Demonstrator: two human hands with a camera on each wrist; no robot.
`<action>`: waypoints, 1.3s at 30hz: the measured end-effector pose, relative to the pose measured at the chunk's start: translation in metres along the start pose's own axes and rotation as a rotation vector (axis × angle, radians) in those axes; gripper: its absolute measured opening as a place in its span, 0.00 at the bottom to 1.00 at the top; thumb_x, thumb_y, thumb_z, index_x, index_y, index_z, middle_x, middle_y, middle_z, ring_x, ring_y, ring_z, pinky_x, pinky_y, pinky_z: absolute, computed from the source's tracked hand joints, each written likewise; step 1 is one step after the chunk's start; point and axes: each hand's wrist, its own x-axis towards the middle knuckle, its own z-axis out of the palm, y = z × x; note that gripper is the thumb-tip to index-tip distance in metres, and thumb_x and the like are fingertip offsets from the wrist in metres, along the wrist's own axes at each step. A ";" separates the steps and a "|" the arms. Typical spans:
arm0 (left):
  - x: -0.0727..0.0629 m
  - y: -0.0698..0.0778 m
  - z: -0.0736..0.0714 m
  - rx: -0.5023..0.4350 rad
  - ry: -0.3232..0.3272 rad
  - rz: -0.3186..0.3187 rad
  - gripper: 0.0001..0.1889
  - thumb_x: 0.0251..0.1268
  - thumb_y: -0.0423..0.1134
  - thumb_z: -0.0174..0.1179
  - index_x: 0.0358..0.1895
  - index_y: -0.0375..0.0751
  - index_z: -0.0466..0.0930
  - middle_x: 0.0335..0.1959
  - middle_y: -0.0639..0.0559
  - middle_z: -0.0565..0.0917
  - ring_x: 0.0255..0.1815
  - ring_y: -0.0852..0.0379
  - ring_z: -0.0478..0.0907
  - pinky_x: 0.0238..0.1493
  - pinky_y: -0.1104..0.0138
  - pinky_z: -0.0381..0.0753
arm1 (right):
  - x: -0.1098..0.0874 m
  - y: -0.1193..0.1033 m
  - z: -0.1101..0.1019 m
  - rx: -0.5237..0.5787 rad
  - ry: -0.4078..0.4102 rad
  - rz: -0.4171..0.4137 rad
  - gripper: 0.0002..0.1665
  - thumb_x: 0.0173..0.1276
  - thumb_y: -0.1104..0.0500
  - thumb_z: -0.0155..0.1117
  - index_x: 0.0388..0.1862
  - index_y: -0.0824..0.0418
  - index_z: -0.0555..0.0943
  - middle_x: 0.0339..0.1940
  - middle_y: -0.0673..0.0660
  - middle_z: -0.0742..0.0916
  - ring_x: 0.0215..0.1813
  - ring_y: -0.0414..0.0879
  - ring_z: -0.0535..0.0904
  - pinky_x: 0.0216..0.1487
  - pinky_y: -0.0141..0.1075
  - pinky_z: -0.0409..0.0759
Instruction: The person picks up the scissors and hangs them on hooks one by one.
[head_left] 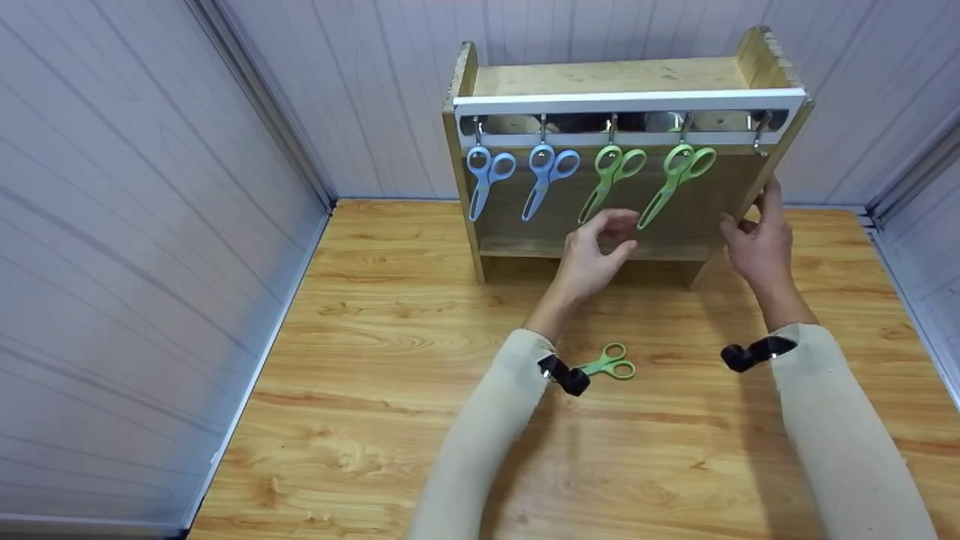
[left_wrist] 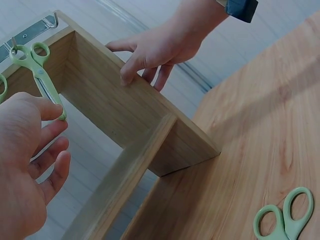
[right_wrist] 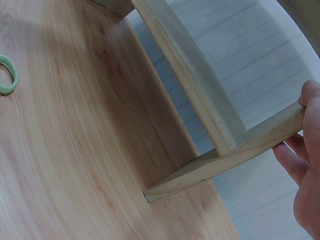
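My left hand (head_left: pixel 592 255) is beside the lower tip of the rightmost hanging green scissors (head_left: pixel 677 180), thumb and fingers apart in a loose curve. In the left wrist view its fingers are at the tip of these scissors (left_wrist: pixel 42 75); they seem to touch it lightly. With the thumb in front and fingers behind, my right hand (head_left: pixel 761 244) grips the right side panel of the wooden shelf (head_left: pixel 607 75). Another pair of green scissors (head_left: pixel 613 172) and two blue scissors (head_left: pixel 486 176) hang from the hook rail (head_left: pixel 630 100) to the left.
One more pair of green scissors (head_left: pixel 611 364) lies on the wood-grain table (head_left: pixel 360 420), partly behind the left wrist's black strap mount. The rightmost hook (head_left: pixel 761 135) carries nothing. Pale panel walls (head_left: pixel 135 225) stand behind and at both sides.
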 end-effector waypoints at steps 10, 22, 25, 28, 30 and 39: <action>-0.002 -0.003 -0.001 -0.024 -0.009 -0.011 0.19 0.78 0.27 0.68 0.68 0.32 0.84 0.64 0.37 0.91 0.67 0.43 0.88 0.72 0.52 0.87 | 0.000 0.000 0.000 -0.012 -0.008 0.002 0.51 0.80 0.62 0.59 0.95 0.42 0.52 0.91 0.68 0.71 0.74 0.77 0.83 0.59 0.24 0.84; -0.008 -0.009 -0.004 0.003 -0.013 -0.030 0.16 0.79 0.27 0.66 0.64 0.35 0.87 0.61 0.40 0.94 0.64 0.48 0.90 0.67 0.56 0.90 | -0.002 0.001 0.000 -0.003 -0.017 -0.009 0.51 0.81 0.60 0.58 0.96 0.42 0.50 0.91 0.68 0.70 0.75 0.77 0.82 0.61 0.25 0.85; -0.011 -0.011 -0.005 0.005 -0.030 -0.033 0.15 0.80 0.28 0.65 0.65 0.35 0.86 0.61 0.40 0.93 0.64 0.48 0.90 0.69 0.56 0.89 | -0.001 0.003 0.000 0.008 -0.015 -0.015 0.51 0.81 0.60 0.57 0.96 0.43 0.50 0.90 0.69 0.71 0.73 0.79 0.82 0.50 0.16 0.78; -0.015 -0.011 -0.006 0.016 -0.050 -0.039 0.15 0.82 0.29 0.65 0.65 0.36 0.86 0.62 0.41 0.93 0.64 0.48 0.90 0.70 0.57 0.88 | -0.001 0.003 -0.001 -0.001 -0.019 -0.010 0.51 0.82 0.60 0.58 0.97 0.43 0.48 0.90 0.69 0.71 0.74 0.79 0.82 0.56 0.20 0.83; -0.017 -0.012 -0.008 0.031 -0.066 -0.044 0.14 0.82 0.30 0.65 0.65 0.37 0.86 0.62 0.42 0.93 0.64 0.50 0.90 0.70 0.59 0.88 | 0.000 0.003 -0.001 -0.006 -0.020 -0.005 0.52 0.82 0.60 0.58 0.97 0.42 0.48 0.90 0.68 0.70 0.75 0.77 0.82 0.66 0.32 0.88; -0.026 -0.017 -0.013 0.139 -0.161 -0.053 0.13 0.83 0.33 0.65 0.64 0.39 0.87 0.59 0.43 0.93 0.60 0.51 0.88 0.69 0.59 0.86 | 0.000 0.002 -0.001 -0.008 -0.033 0.012 0.51 0.83 0.60 0.57 0.97 0.42 0.47 0.92 0.68 0.67 0.78 0.76 0.80 0.75 0.67 0.78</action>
